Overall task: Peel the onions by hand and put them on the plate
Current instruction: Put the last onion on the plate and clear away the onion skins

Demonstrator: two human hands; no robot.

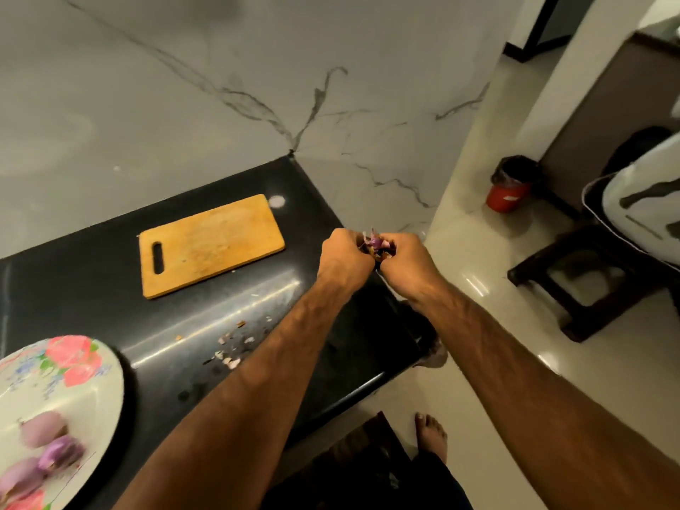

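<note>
Two hands meet over the far right end of the black bench (92, 288), seen from the head camera. The left hand (346, 252) and the right hand (403, 257) are both curled, backs toward the camera, and together they pinch a small purple onion (375, 241) between them. Only the onion's top shows above the knuckles, with loose flakes of skin sticking up from it. The fingertips themselves are hidden behind the hands, so which fingers do the pinching cannot be told.

To the left of the left hand, well apart from it, a wooden cutting board (211, 244) lies flat on the bench with its handle slot at the end away from the hands. Nearer the person than the hands, just left of the left forearm, pale peel scraps (230, 357) are scattered on the bench.

Far to the left of the left hand and much closer to the person, a flowered plate (106, 366) sits at the bench's near end. Peeled onions (44, 430) rest on it, at least three, pale purple and touching or nearly touching one another.

Beyond the right hand and to its right, a red bin (509, 189) stands on the pale floor (478, 355) by the marble wall (220, 86). A dark stool (574, 281) stands right of the right hand. Below the right forearm a bare foot (430, 432) rests on the floor.
</note>
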